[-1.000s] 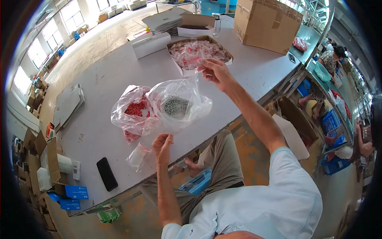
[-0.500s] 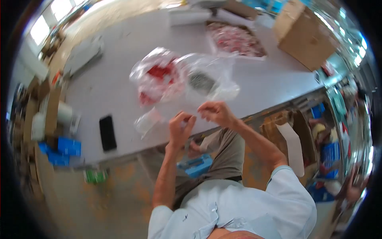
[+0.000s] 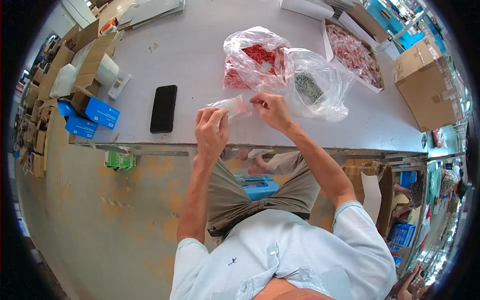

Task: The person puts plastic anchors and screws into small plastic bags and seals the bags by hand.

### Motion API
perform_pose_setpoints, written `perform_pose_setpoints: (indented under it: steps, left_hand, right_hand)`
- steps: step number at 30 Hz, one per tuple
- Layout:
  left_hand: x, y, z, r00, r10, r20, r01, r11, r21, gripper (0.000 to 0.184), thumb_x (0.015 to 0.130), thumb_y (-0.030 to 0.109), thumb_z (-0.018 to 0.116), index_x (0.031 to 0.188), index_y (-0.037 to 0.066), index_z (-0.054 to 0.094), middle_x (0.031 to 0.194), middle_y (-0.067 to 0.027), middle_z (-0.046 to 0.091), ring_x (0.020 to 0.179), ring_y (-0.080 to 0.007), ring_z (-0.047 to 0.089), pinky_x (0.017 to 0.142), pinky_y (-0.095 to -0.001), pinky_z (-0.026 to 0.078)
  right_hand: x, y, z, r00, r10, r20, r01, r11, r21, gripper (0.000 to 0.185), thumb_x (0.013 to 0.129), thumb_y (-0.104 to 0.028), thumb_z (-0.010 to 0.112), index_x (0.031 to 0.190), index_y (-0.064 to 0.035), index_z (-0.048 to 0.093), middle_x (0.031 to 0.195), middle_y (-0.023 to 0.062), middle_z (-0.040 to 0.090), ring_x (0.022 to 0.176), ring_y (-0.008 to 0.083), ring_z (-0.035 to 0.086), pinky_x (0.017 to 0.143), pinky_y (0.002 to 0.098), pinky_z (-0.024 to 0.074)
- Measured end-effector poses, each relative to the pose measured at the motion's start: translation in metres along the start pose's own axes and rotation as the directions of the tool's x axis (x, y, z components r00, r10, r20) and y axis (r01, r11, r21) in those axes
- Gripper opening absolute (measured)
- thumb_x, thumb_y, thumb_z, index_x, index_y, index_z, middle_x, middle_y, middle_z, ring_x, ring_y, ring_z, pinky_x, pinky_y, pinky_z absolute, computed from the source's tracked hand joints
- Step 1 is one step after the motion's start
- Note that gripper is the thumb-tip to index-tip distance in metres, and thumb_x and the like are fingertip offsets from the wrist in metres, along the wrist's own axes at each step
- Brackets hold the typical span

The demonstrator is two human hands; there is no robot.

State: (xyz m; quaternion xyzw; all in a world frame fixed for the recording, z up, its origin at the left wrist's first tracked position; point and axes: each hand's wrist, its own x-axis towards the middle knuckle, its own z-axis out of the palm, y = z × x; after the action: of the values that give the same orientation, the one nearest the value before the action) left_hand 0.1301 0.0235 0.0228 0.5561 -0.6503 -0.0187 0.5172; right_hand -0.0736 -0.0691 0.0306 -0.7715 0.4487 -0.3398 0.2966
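Note:
My left hand [image 3: 211,131] is at the near left edge of a small stack of clear plastic bags [image 3: 234,106] on the table, its fingers bent together over their edge. Whether a bag is between its fingertips is hidden. Just right of the stack, my right hand [image 3: 272,111] has its thumb and index finger pinched; anything between them is too small to make out. Beyond my hands stands an open clear bag of small red pieces [image 3: 260,54]. Against it, on the right, leans another open clear bag of grey metal screws or similar small pieces [image 3: 308,87].
A black phone [image 3: 163,109] lies left of my hands. Blue boxes [image 3: 102,112] and an open carton [image 3: 102,52] are at the left edge. At the back right are a tray of small filled packets [image 3: 352,56] and a closed cardboard box [image 3: 429,90].
Both hands have moved left over the table, bringing my left hand to the small bags' edge and my right hand close to their right side. The camera view has also shifted and turned.

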Motion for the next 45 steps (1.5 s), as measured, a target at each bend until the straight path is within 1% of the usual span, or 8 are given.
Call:
perform_pose_setpoints:
  steps: [3, 6, 11, 18, 30, 35, 42, 45]
  left_hand:
    - [-0.005, -0.01, 0.011, 0.993, -0.013, 0.119, 0.001, 0.995, 0.101, 0.014, 0.085, 0.001, 0.069, 0.099, 0.005, 0.073, 0.1, -0.0095, 0.068, 0.1, -0.0318, 0.062, 0.088, -0.0444, 0.05]
    - [-0.008, -0.013, 0.013, 0.99, -0.06, 0.131, 0.048, 0.995, 0.091, 0.012, 0.087, 0.003, 0.068, 0.097, 0.004, 0.074, 0.101, -0.0102, 0.068, 0.104, -0.0314, 0.061, 0.09, -0.0448, 0.049]
    - [-0.009, -0.013, 0.013, 0.991, -0.051, 0.123, 0.039, 0.995, 0.097, 0.014, 0.086, 0.002, 0.068, 0.098, 0.003, 0.074, 0.102, -0.0101, 0.068, 0.104, -0.0316, 0.061, 0.09, -0.0445, 0.049]
    - [-0.008, -0.013, 0.013, 0.989, -0.064, 0.134, 0.046, 0.99, 0.137, 0.014, 0.086, 0.004, 0.069, 0.099, 0.004, 0.073, 0.106, -0.0091, 0.069, 0.109, -0.0318, 0.06, 0.093, -0.0452, 0.047]
    - [-0.004, -0.006, 0.016, 0.996, -0.025, 0.083, 0.007, 0.979, 0.205, 0.012, 0.087, 0.008, 0.071, 0.099, 0.006, 0.072, 0.108, -0.0071, 0.068, 0.111, -0.0314, 0.06, 0.093, -0.0448, 0.047]
    - [-0.003, -0.003, 0.016, 0.994, -0.037, 0.1, 0.016, 0.979, 0.204, 0.011, 0.087, 0.007, 0.072, 0.098, 0.006, 0.072, 0.108, -0.0067, 0.069, 0.11, -0.0313, 0.06, 0.093, -0.0445, 0.047]
    - [-0.001, 0.001, 0.013, 0.997, -0.069, 0.037, 0.06, 0.977, 0.205, 0.028, 0.082, 0.012, 0.078, 0.109, 0.006, 0.07, 0.114, -0.0093, 0.068, 0.117, -0.0309, 0.057, 0.101, -0.0457, 0.043]
    - [0.007, 0.019, 0.011, 0.998, -0.063, -0.022, 0.063, 0.998, 0.001, 0.036, 0.08, 0.014, 0.08, 0.113, 0.006, 0.069, 0.116, -0.0111, 0.067, 0.12, -0.0305, 0.056, 0.103, -0.0458, 0.04]
  right_hand:
    - [0.01, 0.0, 0.01, 0.997, -0.042, 0.07, 0.053, 0.986, -0.161, 0.018, 0.086, -0.006, 0.07, 0.103, -0.0035, 0.075, 0.084, 0.0099, 0.074, 0.069, 0.0164, 0.066, 0.068, 0.0313, 0.0545]
    - [0.01, -0.003, 0.016, 0.993, 0.007, 0.118, -0.007, 1.0, -0.004, 0.016, 0.084, -0.013, 0.07, 0.097, -0.0054, 0.077, 0.085, 0.0138, 0.074, 0.071, 0.024, 0.07, 0.07, 0.0379, 0.0552]
    - [0.015, -0.015, 0.015, 0.962, 0.201, 0.184, -0.2, 0.979, -0.022, 0.021, 0.084, -0.025, 0.08, 0.095, -0.0067, 0.078, 0.075, 0.0063, 0.072, 0.068, 0.015, 0.066, 0.065, 0.0305, 0.0527]
    - [0.019, -0.016, 0.023, 0.97, 0.154, 0.188, -0.109, 0.966, -0.233, 0.031, 0.083, -0.036, 0.08, 0.085, -0.0056, 0.076, 0.073, 0.0081, 0.072, 0.069, 0.0182, 0.069, 0.064, 0.0336, 0.0529]
    - [0.008, 0.008, 0.013, 0.98, 0.183, 0.08, -0.195, 0.963, 0.187, 0.021, 0.083, -0.019, 0.078, 0.087, 0.0006, 0.07, 0.073, 0.0066, 0.068, 0.066, 0.0133, 0.063, 0.061, 0.0324, 0.0509]
    - [0.009, 0.015, 0.003, 0.93, 0.274, 0.244, -0.358, 0.825, 0.438, 0.03, 0.083, -0.018, 0.082, 0.098, -0.0008, 0.063, 0.078, 0.0021, 0.065, 0.067, 0.008, 0.061, 0.055, 0.0251, 0.0485]
    - [-0.007, 0.018, -0.005, 0.955, 0.207, 0.213, -0.295, 0.733, 0.613, 0.023, 0.084, -0.011, 0.081, 0.095, -0.0017, 0.063, 0.077, -0.0013, 0.062, 0.065, 0.007, 0.058, 0.055, 0.0242, 0.0476]
    - [-0.019, 0.001, -0.022, 0.99, 0.082, 0.111, -0.124, 0.883, 0.454, 0.019, 0.084, -0.006, 0.08, 0.091, -0.0015, 0.063, 0.074, -0.0015, 0.06, 0.065, 0.0073, 0.058, 0.056, 0.0263, 0.048]
